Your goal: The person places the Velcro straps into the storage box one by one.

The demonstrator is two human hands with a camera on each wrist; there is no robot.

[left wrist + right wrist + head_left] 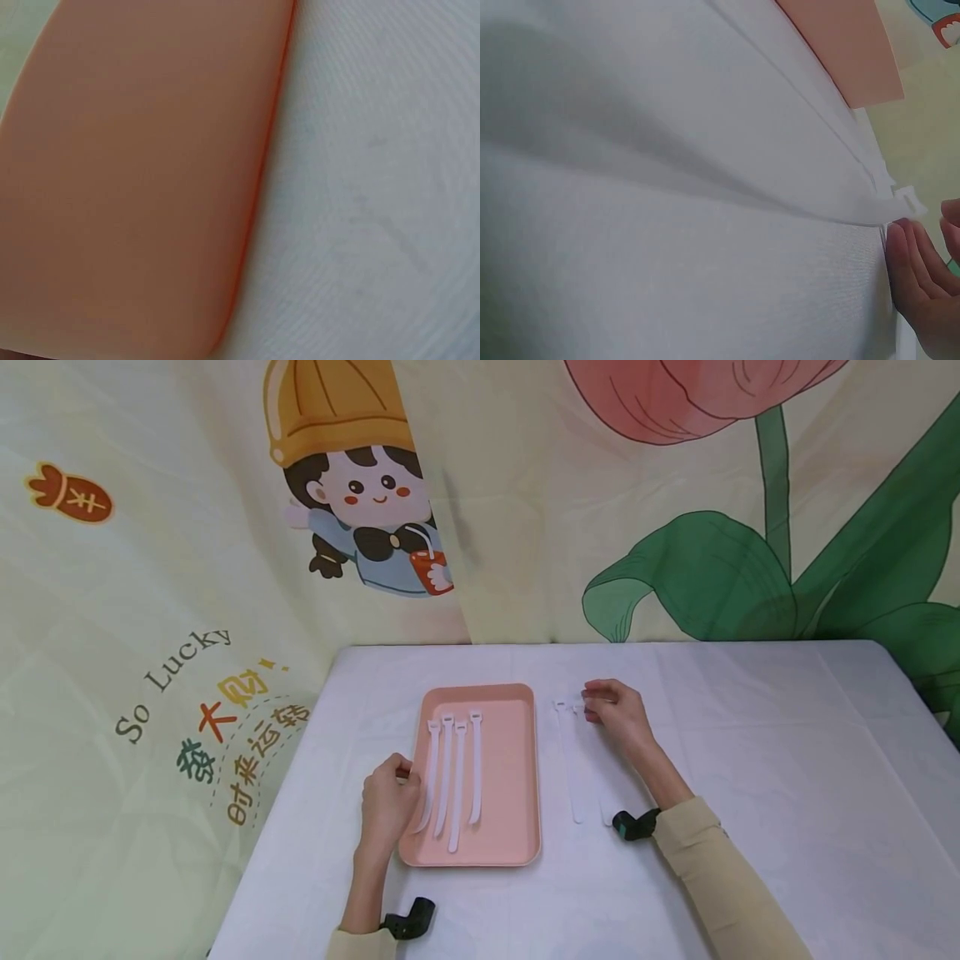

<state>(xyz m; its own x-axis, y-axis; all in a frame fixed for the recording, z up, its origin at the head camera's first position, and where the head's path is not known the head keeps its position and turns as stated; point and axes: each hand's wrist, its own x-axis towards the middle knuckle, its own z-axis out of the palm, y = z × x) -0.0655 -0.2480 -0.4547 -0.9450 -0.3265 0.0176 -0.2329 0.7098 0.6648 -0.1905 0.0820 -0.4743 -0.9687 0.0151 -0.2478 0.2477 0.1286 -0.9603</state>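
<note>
Several white slotted-head cable straps [447,772] lie lengthwise in a shallow pink tray [510,777]. My left hand [388,797] has its fingers curled at the tray's left rim and grips it; the left wrist view shows the tray's side [142,180] but not the grip. On the tablecloth right of the tray lies another white strap [567,764]. Beside it, my right hand [613,714] touches a further strap near its slotted head [909,200]. The fingertips [901,238] meet the strap's edge, with a gap between fingers and thumb.
A white cloth covers the table [787,760]. Behind it hangs a printed curtain [510,510] with a cartoon figure and a large flower. Each wrist carries a small black camera [636,825]; the right one stands close to the lower end of the touched strap.
</note>
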